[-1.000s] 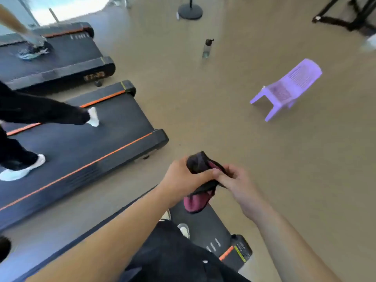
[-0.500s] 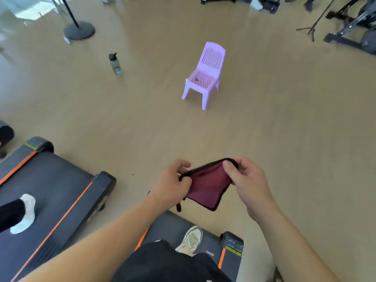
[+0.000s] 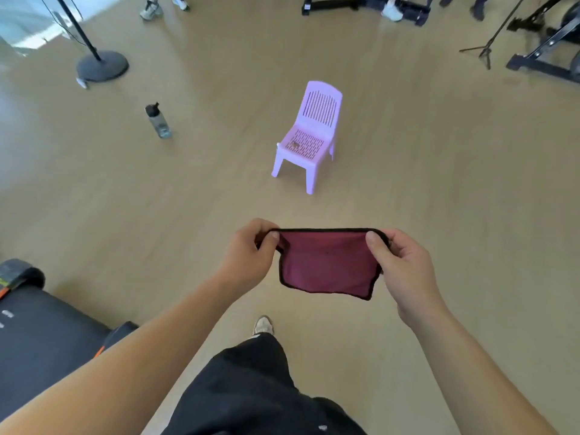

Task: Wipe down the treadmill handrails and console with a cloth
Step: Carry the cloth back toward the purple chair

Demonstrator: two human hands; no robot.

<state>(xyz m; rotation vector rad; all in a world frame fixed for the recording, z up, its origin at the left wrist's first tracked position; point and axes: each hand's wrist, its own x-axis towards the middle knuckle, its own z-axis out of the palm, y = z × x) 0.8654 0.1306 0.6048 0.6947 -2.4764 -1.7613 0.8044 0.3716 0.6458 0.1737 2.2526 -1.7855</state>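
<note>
While left hand [image 3: 248,255] and right hand [image 3: 405,265] pinch its upper corners, cloth [image 3: 326,265] spread between grips

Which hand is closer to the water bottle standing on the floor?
Left. The left hand pinches the cloth on the side toward the water bottle; the right hand pinches its far side.

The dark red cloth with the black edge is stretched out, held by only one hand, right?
No, both: the left hand and the right hand each pinch a top corner of the dark red, black-edged cloth, stretched out. The head view shows it.
</note>
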